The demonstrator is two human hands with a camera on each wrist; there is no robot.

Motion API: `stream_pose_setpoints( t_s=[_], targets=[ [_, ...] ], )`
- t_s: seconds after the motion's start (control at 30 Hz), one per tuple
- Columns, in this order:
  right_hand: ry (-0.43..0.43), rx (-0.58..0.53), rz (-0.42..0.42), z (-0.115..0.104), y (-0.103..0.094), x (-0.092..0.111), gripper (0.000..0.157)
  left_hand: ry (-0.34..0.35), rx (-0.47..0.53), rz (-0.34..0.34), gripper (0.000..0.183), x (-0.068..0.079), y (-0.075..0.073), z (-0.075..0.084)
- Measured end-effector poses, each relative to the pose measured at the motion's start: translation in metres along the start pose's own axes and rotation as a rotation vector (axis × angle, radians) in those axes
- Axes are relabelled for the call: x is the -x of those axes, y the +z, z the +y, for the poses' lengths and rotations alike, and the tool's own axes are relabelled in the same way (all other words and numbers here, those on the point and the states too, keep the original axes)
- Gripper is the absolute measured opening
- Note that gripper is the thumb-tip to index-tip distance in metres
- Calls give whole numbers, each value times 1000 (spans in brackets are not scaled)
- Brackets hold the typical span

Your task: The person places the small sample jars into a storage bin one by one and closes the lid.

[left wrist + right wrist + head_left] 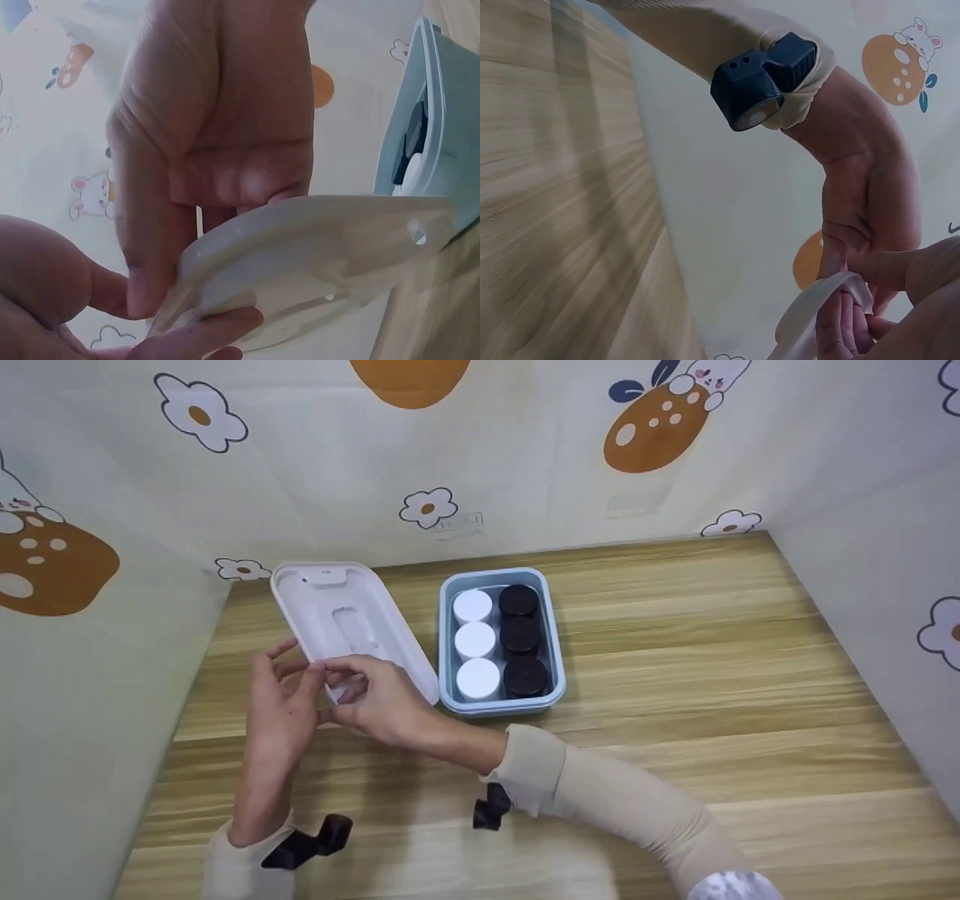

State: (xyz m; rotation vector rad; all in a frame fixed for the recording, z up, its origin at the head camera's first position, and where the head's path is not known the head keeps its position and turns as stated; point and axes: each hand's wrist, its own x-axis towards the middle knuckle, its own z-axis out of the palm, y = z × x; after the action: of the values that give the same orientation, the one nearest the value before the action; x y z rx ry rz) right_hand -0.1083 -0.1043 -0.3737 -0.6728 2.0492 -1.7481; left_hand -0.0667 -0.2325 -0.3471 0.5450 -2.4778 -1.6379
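A whitish plastic lid [390, 637] is tilted up at the left, its moulded inner side showing in the head view. My left hand [281, 709] grips its near-left edge, thumb in front and fingers behind. Close beside it, my right hand [390, 705] pinches the near end of the lid between thumb and fingers. The two thumbs almost meet at the edge. From the left wrist view, the right hand [217, 135] comes down over the lid [315, 247], with left fingers [202, 334] under it. Part of the lid's near corner is hidden by the hands.
Right of the lid stands a light blue box [501, 708], holding a column of white round-topped containers [475, 641] and a column of black ones [520, 635]. Wood-grain tabletop [712, 660] extends to the right. Patterned cloth walls [525, 472] enclose the back and sides.
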Motion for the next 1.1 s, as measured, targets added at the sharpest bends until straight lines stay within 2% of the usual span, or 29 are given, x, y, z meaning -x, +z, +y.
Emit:
stream_pose_setpoints(
  t_s=[0.13,0.27,0.37,0.47,0.6,0.67,0.73,0.9,1.0,1.1],
  targets=[
    [-29,-49,37,-2,-11,1,51,22,120,-55,48,4,5,8],
    [-18,-108,62,-2,-26,2,55,59,182,-84,45,3,11,10],
    [-22,-128,82,0,-37,4,55,82,192,-86,43,1,16,9],
    [-46,-138,105,1,-47,7,55,85,155,-62,44,-4,21,4],
    [-85,-180,120,1,-58,11,55,37,41,-41,54,-13,24,-5],
    [-102,-209,126,2,-63,14,55,1,1,-60,63,-20,25,-11],
    [-114,-241,130,3,-68,17,55,-25,1,-106,69,-27,26,-17],
    [-103,-302,98,10,-83,26,57,-75,125,-232,67,-41,33,-29],
    [-76,-340,77,14,-95,30,58,-105,222,-285,62,-48,39,-33],
    [-63,-395,91,19,-108,34,59,-125,268,-313,58,-55,45,-34]
  ],
)
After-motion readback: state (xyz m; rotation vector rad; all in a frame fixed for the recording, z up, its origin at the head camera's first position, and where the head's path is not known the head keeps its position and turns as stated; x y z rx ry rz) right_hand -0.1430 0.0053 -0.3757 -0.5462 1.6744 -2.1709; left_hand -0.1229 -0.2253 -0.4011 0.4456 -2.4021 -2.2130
